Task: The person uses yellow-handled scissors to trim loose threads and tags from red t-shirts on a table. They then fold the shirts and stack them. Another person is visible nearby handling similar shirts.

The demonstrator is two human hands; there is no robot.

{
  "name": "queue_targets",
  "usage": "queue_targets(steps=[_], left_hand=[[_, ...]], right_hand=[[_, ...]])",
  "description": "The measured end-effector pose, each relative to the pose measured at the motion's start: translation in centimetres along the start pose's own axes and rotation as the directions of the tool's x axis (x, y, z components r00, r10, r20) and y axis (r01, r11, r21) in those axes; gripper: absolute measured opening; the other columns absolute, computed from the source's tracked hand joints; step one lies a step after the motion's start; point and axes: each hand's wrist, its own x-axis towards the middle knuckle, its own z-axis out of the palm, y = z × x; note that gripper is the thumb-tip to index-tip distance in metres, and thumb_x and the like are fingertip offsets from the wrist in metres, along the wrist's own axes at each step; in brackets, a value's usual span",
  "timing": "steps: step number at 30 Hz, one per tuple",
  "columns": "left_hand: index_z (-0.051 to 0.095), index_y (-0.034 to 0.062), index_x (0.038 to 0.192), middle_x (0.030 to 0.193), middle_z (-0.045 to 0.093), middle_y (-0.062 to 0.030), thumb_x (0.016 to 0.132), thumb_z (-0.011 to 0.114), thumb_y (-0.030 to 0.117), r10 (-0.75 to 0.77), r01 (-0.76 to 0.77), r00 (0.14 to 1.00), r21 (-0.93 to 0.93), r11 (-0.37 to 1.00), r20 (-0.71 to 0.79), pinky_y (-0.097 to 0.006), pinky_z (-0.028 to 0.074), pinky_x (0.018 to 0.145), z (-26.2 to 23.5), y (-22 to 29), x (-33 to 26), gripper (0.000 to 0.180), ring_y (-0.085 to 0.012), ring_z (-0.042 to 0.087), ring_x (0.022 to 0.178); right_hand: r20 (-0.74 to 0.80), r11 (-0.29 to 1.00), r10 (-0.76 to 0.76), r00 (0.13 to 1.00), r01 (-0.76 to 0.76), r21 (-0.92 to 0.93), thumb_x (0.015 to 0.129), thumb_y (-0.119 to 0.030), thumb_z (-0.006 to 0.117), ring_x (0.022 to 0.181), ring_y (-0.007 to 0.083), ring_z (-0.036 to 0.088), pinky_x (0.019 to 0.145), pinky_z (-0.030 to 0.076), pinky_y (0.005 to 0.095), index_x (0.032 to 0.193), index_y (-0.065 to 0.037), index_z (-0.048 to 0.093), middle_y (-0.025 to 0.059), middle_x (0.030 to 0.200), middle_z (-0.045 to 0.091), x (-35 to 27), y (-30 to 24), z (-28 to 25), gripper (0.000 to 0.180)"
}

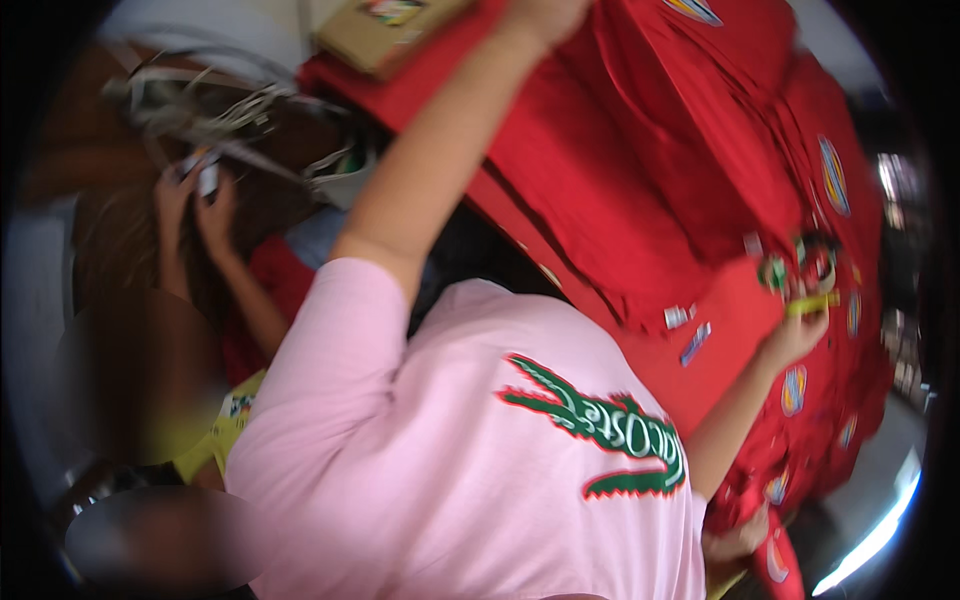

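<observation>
My left arm reaches far across to the top edge, where my left hand [548,14] is partly cut off beside red cloth [600,170]; its fingers do not show. Out at the right, my right hand [795,338] closes on a slim yellow tool [812,304], whose exact kind is blurred. Just beyond that hand lie a green roll [772,273] and a pale roll, like tape [824,268]. Nearer me, a small blue-and-white stick-like item [696,343] and a white tag [677,317] rest on the red surface [700,390].
Red garments with oval patches [833,175] pile up along the right. A brown cardboard box [375,42] sits at the far left of the table. Another person's hands [205,205] hold a small white item near pale straps [235,115]. Someone's hand [740,538] touches red cloth at lower right.
</observation>
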Motion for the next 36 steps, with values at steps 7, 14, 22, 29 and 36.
queue_targets(steps=[7, 14, 22, 29, 36], left_hand=[[0.070, 0.0040, 0.112, 0.099, 0.073, -0.0058, 0.099, 0.066, 0.020, -0.540, 0.520, 0.831, 0.157, 0.840, 0.136, -0.030, 0.055, 0.076, -2.4, -5.8, -15.1, 0.021, -0.0153, 0.070, 0.088], [0.064, 0.0005, 0.115, 0.103, 0.073, -0.0106, 0.100, 0.064, 0.020, -0.937, 0.936, 0.349, -0.026, 0.350, -0.025, -0.032, 0.058, 0.083, -3.3, -8.9, -31.6, 0.025, -0.0190, 0.072, 0.095], [0.065, 0.0016, 0.099, 0.092, 0.072, -0.0105, 0.096, 0.073, 0.019, -0.825, 0.833, 0.550, 0.017, 0.552, -0.131, -0.027, 0.057, 0.073, 1.3, -10.3, -32.1, 0.019, -0.0166, 0.072, 0.083], [0.059, 0.0095, 0.095, 0.088, 0.068, -0.0042, 0.097, 0.069, 0.011, -0.590, 0.577, 0.798, -0.122, 0.807, -0.125, -0.026, 0.057, 0.079, 1.2, -9.0, -30.9, 0.011, -0.0140, 0.069, 0.082], [0.056, 0.0098, 0.094, 0.088, 0.065, -0.0019, 0.093, 0.069, 0.000, -0.519, 0.499, 0.832, -0.143, 0.855, -0.196, -0.024, 0.054, 0.076, 1.7, -10.2, -31.0, 0.016, -0.0105, 0.065, 0.082]], right_hand=[[0.174, 0.913, 0.407, 0.897, -0.407, -0.037, 0.091, -0.005, 0.076, 0.082, 0.0104, 0.065, 0.064, 0.057, 0.0252, 0.114, 0.000, 0.066, 0.0044, 0.099, 0.067, -12.5, 0.8, -0.7, 0.025], [0.198, 0.687, 0.725, 0.659, -0.713, -0.139, 0.090, -0.017, 0.080, 0.062, 0.0051, 0.054, 0.050, 0.050, 0.0241, 0.101, 0.001, 0.068, 0.0016, 0.080, 0.062, -22.5, 1.2, -1.6, 0.025], [0.507, 0.855, 0.289, 0.812, 0.020, -0.518, 0.075, -0.015, 0.081, 0.092, 0.0387, 0.069, 0.076, 0.055, 0.0460, 0.109, -0.004, 0.062, 0.0153, 0.104, 0.070, -21.5, 0.9, 5.9, 0.040], [0.534, 0.832, 0.529, 0.660, -0.279, -0.479, 0.080, -0.006, 0.077, 0.077, 0.0172, 0.068, 0.069, 0.054, 0.0339, 0.110, -0.002, 0.066, 0.0053, 0.085, 0.068, -19.9, 0.1, 1.7, 0.032], [0.711, 0.722, 0.656, 0.254, -0.486, -0.492, 0.086, -0.001, 0.074, 0.073, 0.0047, 0.061, 0.069, 0.051, 0.0241, 0.114, 0.007, 0.068, 0.0015, 0.083, 0.069, -20.6, -2.0, -3.2, 0.030]])
